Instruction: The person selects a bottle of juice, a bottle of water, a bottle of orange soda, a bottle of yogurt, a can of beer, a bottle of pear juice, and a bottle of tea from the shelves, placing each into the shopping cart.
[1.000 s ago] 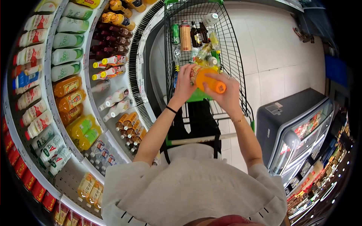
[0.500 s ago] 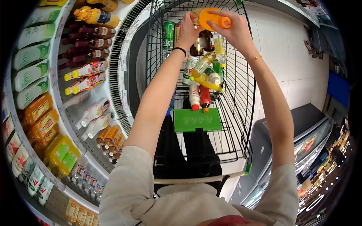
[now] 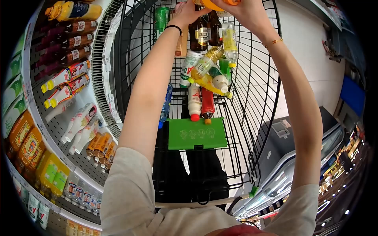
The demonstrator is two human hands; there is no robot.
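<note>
Gripping hands: left hand and right hand clasp the orange-drink bottle from opposite ends, probably to steady its bulk.
Orange-drink bottle: well beyond the green cart flap, cropped by the view.
Red-capped white bottle, red-labelled bottle: side by side just beyond the flap, apparently laid flat against toppling.
Brown glass bottles: farther beyond the flap, perhaps grouped for mutual support.

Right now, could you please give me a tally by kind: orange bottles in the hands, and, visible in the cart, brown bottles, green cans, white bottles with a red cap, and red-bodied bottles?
Orange bottle: 1
Brown bottles: 2
Green can: 1
Red-capped white bottle: 1
Red-bodied bottle: 1
Total: 6
</note>
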